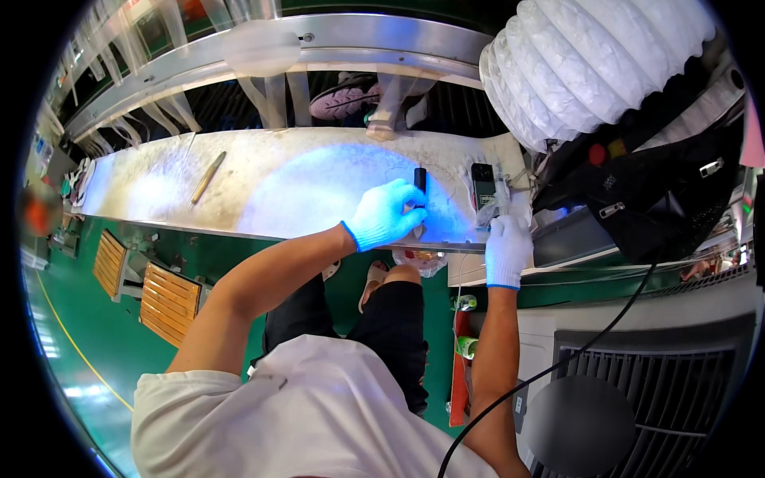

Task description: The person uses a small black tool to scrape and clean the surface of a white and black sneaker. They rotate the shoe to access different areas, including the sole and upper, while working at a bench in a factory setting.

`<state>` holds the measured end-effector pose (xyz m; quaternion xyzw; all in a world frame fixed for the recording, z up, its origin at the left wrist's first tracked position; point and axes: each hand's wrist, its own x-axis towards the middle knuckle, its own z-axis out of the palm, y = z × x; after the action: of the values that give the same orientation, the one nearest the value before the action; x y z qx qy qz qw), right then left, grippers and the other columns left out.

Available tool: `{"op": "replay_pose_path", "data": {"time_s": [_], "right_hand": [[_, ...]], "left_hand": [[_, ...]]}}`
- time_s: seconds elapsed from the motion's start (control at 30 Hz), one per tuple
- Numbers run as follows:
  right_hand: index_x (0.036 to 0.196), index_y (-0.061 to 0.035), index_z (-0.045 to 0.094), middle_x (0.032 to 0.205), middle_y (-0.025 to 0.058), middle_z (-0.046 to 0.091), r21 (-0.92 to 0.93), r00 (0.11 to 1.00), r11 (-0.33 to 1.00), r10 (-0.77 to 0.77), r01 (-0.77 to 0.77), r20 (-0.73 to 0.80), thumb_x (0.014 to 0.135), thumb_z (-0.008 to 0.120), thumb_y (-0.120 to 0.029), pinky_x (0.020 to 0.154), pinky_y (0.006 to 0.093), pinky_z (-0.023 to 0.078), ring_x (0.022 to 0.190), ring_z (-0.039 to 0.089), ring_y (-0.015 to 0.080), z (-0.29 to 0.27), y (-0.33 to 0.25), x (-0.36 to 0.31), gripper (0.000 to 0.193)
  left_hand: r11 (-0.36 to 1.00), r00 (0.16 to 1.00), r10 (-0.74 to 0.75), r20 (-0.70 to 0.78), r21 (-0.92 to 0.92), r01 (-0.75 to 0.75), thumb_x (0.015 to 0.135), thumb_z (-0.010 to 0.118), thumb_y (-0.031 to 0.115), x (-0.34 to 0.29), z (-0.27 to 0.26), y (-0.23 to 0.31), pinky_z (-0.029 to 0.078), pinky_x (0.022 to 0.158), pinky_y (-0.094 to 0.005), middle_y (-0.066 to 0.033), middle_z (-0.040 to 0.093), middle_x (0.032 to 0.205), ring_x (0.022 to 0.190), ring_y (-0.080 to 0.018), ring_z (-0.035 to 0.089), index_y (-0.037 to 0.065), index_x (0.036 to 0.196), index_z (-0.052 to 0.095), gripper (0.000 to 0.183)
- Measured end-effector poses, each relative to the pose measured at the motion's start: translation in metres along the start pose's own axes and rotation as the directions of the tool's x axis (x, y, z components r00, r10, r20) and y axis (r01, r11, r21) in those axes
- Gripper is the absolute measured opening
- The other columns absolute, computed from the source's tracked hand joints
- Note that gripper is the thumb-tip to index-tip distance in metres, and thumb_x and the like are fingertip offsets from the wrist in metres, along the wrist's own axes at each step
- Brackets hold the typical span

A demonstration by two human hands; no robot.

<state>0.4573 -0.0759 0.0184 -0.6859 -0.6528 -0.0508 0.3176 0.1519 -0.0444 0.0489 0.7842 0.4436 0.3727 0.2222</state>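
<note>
My left hand (386, 215), in a white knitted glove lit bright blue, is over the worktable near its front edge. Its fingers are curled around a short black cylinder (420, 180), whose upper end sticks out past them. At the table's right end is my right hand (508, 248), gloved the same way, with its fingers closed at a crumpled clear plastic piece (488, 213). What its fingertips pinch is partly hidden. Just beyond lies a small black and green box (483, 182). A pool of blue light covers the pale, stained tabletop (303, 187) around the left hand.
A thin tan-handled tool (208, 178) lies on the table's left part. Behind run a metal rail (358, 33) and clear hanging strips. A white ribbed duct (590, 64) and a black bag (653, 187) crowd the right. A black cable (590, 344) crosses near my right arm.
</note>
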Motion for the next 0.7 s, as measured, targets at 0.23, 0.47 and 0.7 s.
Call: {"op": "replay_pose_path", "data": {"time_s": [0.23, 0.47, 0.7], "right_hand": [[0.149, -0.0222, 0.067, 0.141, 0.0172, 0.071, -0.352, 0.929, 0.92, 0.272, -0.175, 0.249, 0.102, 0.066, -0.02, 0.093, 0.0536, 0.061, 0.109, 0.075, 0.041, -0.02, -0.012, 0.037, 0.048], [0.106, -0.0049, 0.083, 0.109, 0.025, 0.079, -0.528, 0.897, 0.849, 0.21, 0.03, 0.389, 0.099, 0.07, -0.023, 0.088, 0.0539, 0.064, 0.099, 0.079, 0.0441, -0.022, -0.025, 0.067, 0.024], [0.16, -0.0214, 0.057, 0.153, 0.026, 0.063, -0.479, 0.894, 0.877, 0.238, -0.031, 0.38, 0.092, 0.079, -0.026, 0.103, 0.0543, 0.058, 0.128, 0.069, 0.0466, -0.034, -0.044, 0.059, 0.071]], "left_hand": [[0.99, 0.987, -0.137, 0.088, -0.025, 0.139, 0.092, 0.085, 0.029, 0.04, -0.014, -0.04, 0.063, 0.086, -0.0444, -0.0164, 0.081, 0.108, 0.094, -0.0339, 0.078, 0.01, 0.119, 0.082, 0.033], [0.914, 0.921, -0.375, 0.109, -0.126, 0.387, 0.094, 0.081, 0.029, 0.038, -0.058, -0.082, 0.062, 0.091, -0.0398, -0.015, 0.082, 0.11, 0.098, -0.0249, 0.078, 0.001, 0.122, 0.079, 0.04], [0.951, 0.959, -0.263, -0.108, 0.14, 0.276, 0.09, 0.081, 0.03, 0.027, -0.115, -0.129, 0.061, 0.097, -0.0455, -0.0193, 0.074, 0.128, 0.111, -0.0367, 0.074, 0.003, 0.128, 0.076, 0.047]]}}
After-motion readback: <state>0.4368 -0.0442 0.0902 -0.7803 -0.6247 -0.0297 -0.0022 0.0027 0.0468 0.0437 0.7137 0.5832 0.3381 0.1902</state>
